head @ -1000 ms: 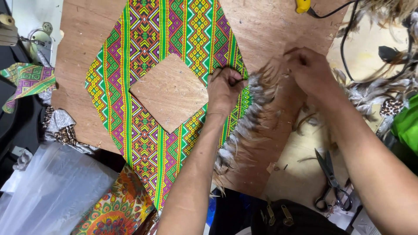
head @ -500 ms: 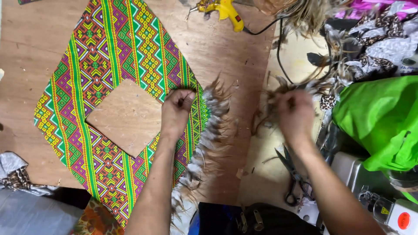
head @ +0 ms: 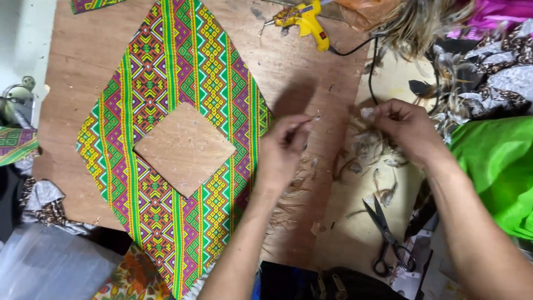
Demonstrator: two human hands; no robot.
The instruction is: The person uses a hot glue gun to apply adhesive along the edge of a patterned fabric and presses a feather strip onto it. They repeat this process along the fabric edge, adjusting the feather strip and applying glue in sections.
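Observation:
A diamond-shaped piece of bright patterned fabric (head: pixel 183 72), green, pink and yellow, lies on a wooden board (head: pixel 300 61) with a square hole cut in its middle. A fringe of pale feathers (head: pixel 288 205) runs along its lower right edge. My left hand (head: pixel 283 153) hovers above that edge, fingertips pinched on a small feather. My right hand (head: pixel 402 130) is to the right, fingers closed on a few loose feathers over a small feather pile (head: pixel 369 158).
A yellow glue gun (head: pixel 305 19) with a black cord lies at the top of the board. Black scissors (head: pixel 386 236) rest at the lower right. Green cloth (head: pixel 499 166), feather bundles (head: pixel 422 22) and printed fabric scraps (head: pixel 16 144) crowd the sides.
My left hand has lifted off the feathered edge and now pinches a feather. My right hand has come up and toward the left hand with feathers. The view has shifted too.

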